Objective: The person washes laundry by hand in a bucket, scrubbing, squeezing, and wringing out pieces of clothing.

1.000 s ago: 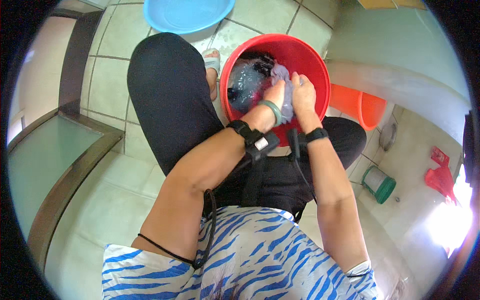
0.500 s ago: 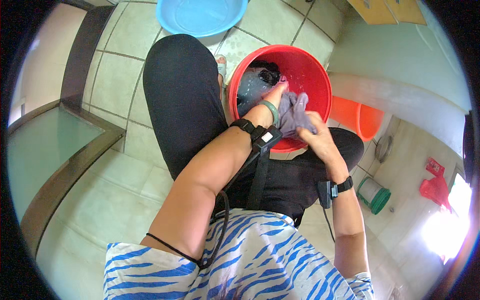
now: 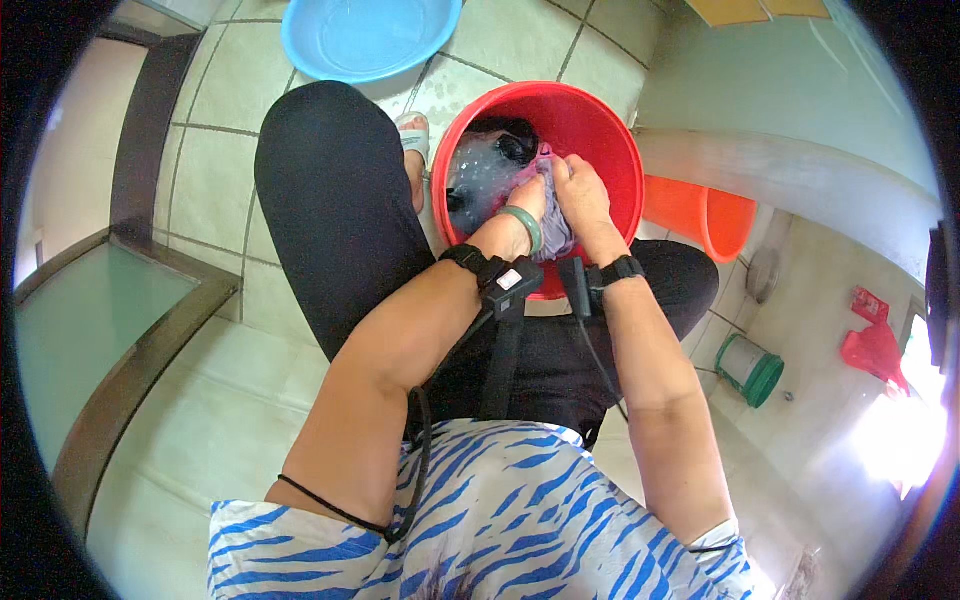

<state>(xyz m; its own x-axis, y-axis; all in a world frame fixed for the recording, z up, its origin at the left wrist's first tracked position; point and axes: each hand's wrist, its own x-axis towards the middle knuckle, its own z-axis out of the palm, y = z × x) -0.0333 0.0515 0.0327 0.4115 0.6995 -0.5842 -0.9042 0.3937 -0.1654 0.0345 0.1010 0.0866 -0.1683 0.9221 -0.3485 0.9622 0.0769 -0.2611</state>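
Between my knees stands a red bucket (image 3: 598,120) holding cloudy, sudsy water (image 3: 478,168). A wet purple-grey cloth garment (image 3: 556,238) with pink parts is bunched inside it. My left hand (image 3: 533,200), with a green bangle at its wrist, is closed on the cloth, its fingertips partly hidden. Beside it my right hand (image 3: 583,195) grips the same cloth from the right, fingers curled and pointing down into the bucket. Dark wet fabric (image 3: 512,142) lies in the water beyond my hands.
A blue basin (image 3: 370,40) sits on the tiled floor at the far left of the bucket. To the right lies an orange-red container (image 3: 728,222), with a green-and-white bucket (image 3: 750,370) nearer the wall. A framed glass panel (image 3: 100,340) is at left.
My right hand has moved inward and farther into the bucket, close beside the left. The cloth, stretched to the right before, is now gathered between both hands. The view has shifted slightly.
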